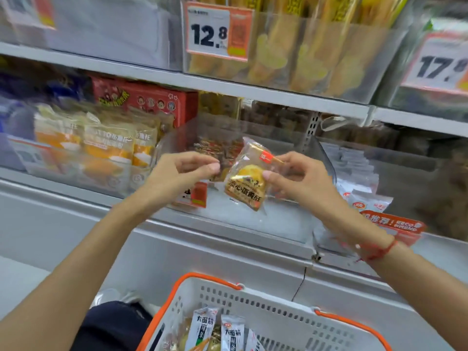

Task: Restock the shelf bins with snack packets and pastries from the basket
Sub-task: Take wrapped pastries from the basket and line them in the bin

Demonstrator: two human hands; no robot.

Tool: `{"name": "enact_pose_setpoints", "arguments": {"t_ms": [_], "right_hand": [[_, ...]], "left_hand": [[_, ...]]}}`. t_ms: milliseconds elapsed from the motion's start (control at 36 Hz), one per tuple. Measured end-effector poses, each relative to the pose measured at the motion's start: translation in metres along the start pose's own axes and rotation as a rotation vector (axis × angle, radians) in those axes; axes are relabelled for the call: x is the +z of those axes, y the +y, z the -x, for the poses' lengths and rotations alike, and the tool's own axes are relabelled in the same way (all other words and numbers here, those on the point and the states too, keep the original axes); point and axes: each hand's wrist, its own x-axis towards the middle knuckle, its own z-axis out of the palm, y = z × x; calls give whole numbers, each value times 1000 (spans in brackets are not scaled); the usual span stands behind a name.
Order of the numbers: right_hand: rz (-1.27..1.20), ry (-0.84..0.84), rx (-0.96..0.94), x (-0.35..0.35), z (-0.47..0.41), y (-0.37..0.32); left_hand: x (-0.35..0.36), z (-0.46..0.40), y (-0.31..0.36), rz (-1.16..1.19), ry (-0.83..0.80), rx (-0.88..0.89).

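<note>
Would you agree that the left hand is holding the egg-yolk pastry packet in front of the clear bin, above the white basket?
Not quite: the head view shows the right hand holding the pastry packet; the left hand holds nothing. It is in front of the clear bin, above the white basket.

There is a single view, a wide-angle camera worn on the person's head, facing forward and tilted down at a store shelf [228,87] close in front, so near that the price tag [217,31] on the upper row is readable though the picture's edges are blurred and bent. The left hand [182,171] and the right hand [298,176] reach out from the bottom corners to the middle of the picture, at arm's length from the lens. Directly beneath the camera, cut by the bottom edge, sits the basket [253,297], seen from above.
</note>
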Motion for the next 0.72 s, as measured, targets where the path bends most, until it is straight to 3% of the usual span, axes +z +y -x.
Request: {"name": "enact_pose_setpoints", "arguments": {"t_ms": [83, 139, 194, 278, 417, 722], "right_hand": [[49, 101, 8, -1, -29, 4], [166, 107, 10, 1, -52, 11], [263, 47, 63, 6, -73, 18], [380, -96, 180, 18, -95, 29], [636, -242, 147, 46, -106, 47], [1041, -95, -74, 80, -115, 58]], "left_hand": [[-2, -11, -14, -281, 174, 73], [-5, -17, -28, -676, 181, 130], [-5, -23, -39, -869, 163, 181], [-3, -27, -46, -972, 119, 109], [-6, -35, -54, -1021, 77, 78], [-4, -38, -59, -1024, 49, 68]]}}
